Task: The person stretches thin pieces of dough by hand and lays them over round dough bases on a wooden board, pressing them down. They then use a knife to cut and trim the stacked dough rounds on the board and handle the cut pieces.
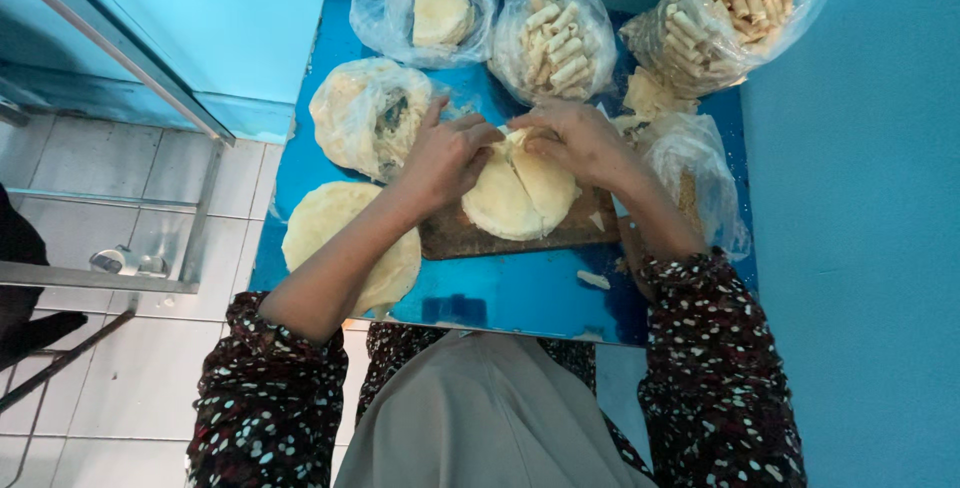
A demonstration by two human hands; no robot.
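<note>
Grey cloth over my lap (490, 418) fills the near view, with my dark dotted sleeves (270, 398) on either side. Beyond it, on the blue tabletop (500, 293), a brown wooden board (470, 238) sits near the front edge, carrying a stack of pale, thin round wrappers (515, 193), soft and slightly floury. Both hands meet at the stack's far rim: my left hand (445, 158) rests fingers-down on the top sheet, my right hand (575, 138) pinches its edge, so the fingers are together on the wrapper. To peel well, I judge, one hand should pin the stack while the other lifts slowly, since sheets this thin tear. Another wrapper pile (345, 243) lies at the left edge; bags of finished rolls (560, 38) line the far edge.
</note>
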